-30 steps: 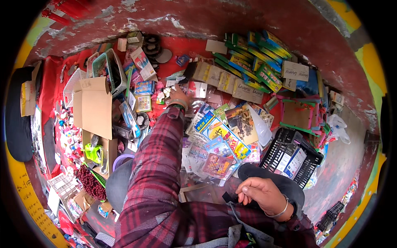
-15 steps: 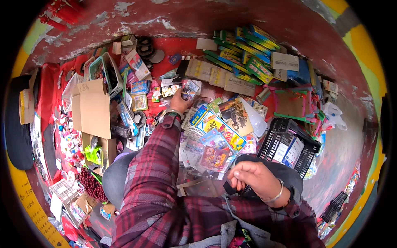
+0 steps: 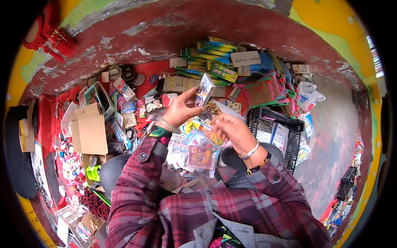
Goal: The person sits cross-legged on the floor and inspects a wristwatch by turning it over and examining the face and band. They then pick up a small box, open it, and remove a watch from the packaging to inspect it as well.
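Observation:
My left hand grips a small printed box, held tilted up above the pile with thumb and fingers on its sides. To the right of it and a little lower, my right hand hovers with its fingers curled together. Whether anything is between those fingers I cannot make out. Below both hands lies a heap of flat packets; on top is a clear-wrapped packet with a reddish-brown square card. A yellow printed packet shows partly behind my hands.
A black plastic crate with papers inside stands at my right. An open cardboard box and a white-green basket are on the left. Long green-yellow boxes are stacked by the red wall. White plastic bags lie at far right.
My left hand has lifted the small box from the pile toward the middle. My right hand has come up and forward, close to it. The head view has shifted.

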Available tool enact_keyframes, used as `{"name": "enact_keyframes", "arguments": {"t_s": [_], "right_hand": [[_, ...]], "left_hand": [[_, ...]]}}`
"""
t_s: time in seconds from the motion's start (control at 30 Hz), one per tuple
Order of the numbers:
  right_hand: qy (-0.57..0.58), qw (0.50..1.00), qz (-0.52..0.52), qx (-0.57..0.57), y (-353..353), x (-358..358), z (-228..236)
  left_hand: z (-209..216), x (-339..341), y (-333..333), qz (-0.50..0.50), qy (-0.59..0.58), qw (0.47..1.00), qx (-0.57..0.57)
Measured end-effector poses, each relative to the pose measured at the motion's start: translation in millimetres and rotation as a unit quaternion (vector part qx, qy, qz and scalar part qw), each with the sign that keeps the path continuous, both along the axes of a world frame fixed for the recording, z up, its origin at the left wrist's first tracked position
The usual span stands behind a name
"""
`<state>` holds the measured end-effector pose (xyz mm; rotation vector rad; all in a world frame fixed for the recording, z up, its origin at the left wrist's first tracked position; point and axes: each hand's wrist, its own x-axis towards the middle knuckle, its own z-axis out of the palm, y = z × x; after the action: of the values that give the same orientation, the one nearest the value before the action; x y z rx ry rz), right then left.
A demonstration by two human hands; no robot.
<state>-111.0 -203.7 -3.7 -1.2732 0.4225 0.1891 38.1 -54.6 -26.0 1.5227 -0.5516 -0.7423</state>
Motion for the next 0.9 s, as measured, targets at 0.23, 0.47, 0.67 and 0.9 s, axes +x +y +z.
{"name": "enact_keyframes", "arguments": {"t_s": [0.23, 0.47, 0.67, 0.9], "right_hand": [[-0.031, 0.989, -0.071, 0.127, 3, 15, 28], [-0.058, 0.981, -0.048, 0.179, 17, 31, 11], [-0.057, 0.983, -0.022, 0.173, 13, 36, 2], [-0.014, 0.983, -0.035, 0.180, 14, 37, -14]], "left_hand": [[51, -41, 46, 0.040, -0.337, 0.929, 0.148], [43, -37, 67, 0.048, -0.326, 0.942, 0.059], [28, -32, 75, 0.089, -0.275, 0.955, 0.063], [25, -29, 75, 0.087, 0.024, 0.995, -0.047]]}}
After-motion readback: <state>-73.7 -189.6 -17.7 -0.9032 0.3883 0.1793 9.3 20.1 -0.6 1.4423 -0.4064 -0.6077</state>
